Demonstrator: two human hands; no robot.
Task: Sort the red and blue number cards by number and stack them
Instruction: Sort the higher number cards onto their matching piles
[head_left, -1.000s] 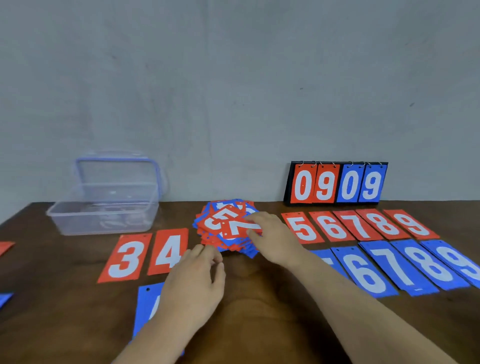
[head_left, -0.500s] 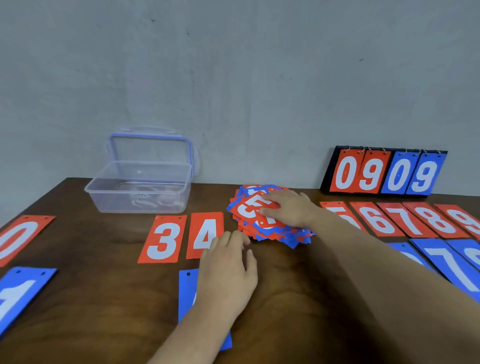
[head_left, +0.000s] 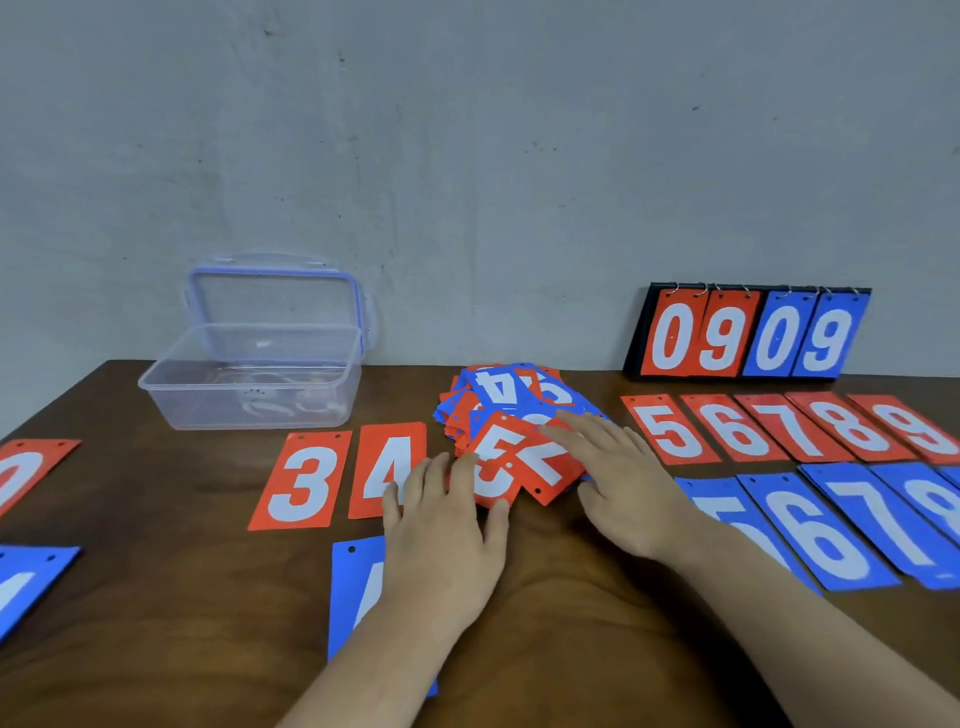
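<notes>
Counter (head_left: 156, 597) of dark brown wood spans the view, set against a grey wall (head_left: 467, 156). We note a clear plastic box (head_left: 249, 384) at its far left, open, with the blue-rimmed lid (head_left: 275, 306) standing behind it. A flip scoreboard (head_left: 748, 338) stands far right against the wall, reading 09 in red and 09 in blue.

In front of it we record a red row (head_left: 795, 426) of cards, 5 to 9, face up and side by side. Nearer us is a blue row (head_left: 831, 535) showing 6, 7 and 8, with one more card partly hidden by the right forearm. Left of centre, a red 3 card (head_left: 301, 480) and a red 4 card (head_left: 387, 467) lie just beside each other. A blue card (head_left: 358, 587) nearer us is largely covered by the left forearm. A red 0 card (head_left: 26, 473) is cut off at the left edge.

The unsorted pile (head_left: 509, 400) of mixed red and blue cards sits loose between the red 4 card and the red row. The left hand (head_left: 447, 530) lies flat, fingers (head_left: 465, 478) straight and slightly apart, tips at the pile's near edge. The right hand (head_left: 623, 483) rests on the pile's right side, fingers straight, gripping nothing. Topmost we read a red 5 card (head_left: 498, 452).
</notes>
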